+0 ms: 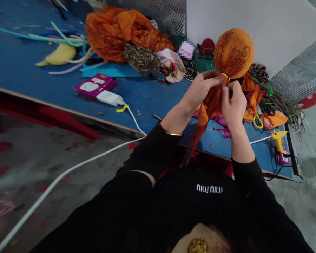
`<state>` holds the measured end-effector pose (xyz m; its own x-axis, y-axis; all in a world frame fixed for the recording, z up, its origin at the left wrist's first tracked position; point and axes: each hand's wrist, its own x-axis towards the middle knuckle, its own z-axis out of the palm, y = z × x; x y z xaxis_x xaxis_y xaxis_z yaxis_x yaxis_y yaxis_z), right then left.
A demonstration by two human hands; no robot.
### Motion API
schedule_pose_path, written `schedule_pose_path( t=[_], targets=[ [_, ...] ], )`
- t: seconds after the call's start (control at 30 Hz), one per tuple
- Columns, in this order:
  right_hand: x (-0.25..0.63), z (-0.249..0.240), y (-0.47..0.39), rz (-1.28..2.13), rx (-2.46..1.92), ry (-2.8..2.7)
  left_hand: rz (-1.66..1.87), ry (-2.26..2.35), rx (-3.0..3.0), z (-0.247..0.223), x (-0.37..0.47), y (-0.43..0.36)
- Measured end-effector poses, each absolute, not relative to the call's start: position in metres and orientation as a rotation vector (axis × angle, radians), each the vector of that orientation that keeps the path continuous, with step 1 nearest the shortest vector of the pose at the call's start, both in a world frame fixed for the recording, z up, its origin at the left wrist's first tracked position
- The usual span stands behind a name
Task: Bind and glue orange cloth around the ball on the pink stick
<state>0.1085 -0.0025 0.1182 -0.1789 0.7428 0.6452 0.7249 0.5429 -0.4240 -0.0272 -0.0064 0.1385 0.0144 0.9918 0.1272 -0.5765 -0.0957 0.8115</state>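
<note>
An orange cloth with a dark printed pattern is stretched over a round ball shape and gathered into a neck beneath it. A thin pale yellow band circles that neck. My left hand pinches the gathered cloth from the left, thumb and fingers at the band. From the other side my right hand is closed at the same neck, its fingertips partly hidden. Below my hands the loose cloth tail hangs over the table edge, and a brown stick-like end shows under it.
On the blue table lie crumpled orange cloth, a bundle of dry plant bits, a yellow stuffed shape and a power strip with a white plug. Scissors and a yellow glue gun are right.
</note>
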Motion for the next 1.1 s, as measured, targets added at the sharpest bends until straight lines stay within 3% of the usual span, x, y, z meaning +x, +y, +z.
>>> schedule_pose_path(
  t=[0.37,0.67,1.1],
  targets=[
    [0.103,0.117,-0.004,-0.017,-1.328,-1.961,1.540,0.846,0.925,0.143,-0.022,-0.006],
    [0.101,0.122,-0.015,-0.257,-1.418,-2.190,1.655,0.845,0.795,0.135,-0.012,-0.014],
    [0.111,0.102,-0.024,-0.113,-1.271,-2.073,1.570,0.827,0.838,0.126,-0.015,-0.013]
  ],
)
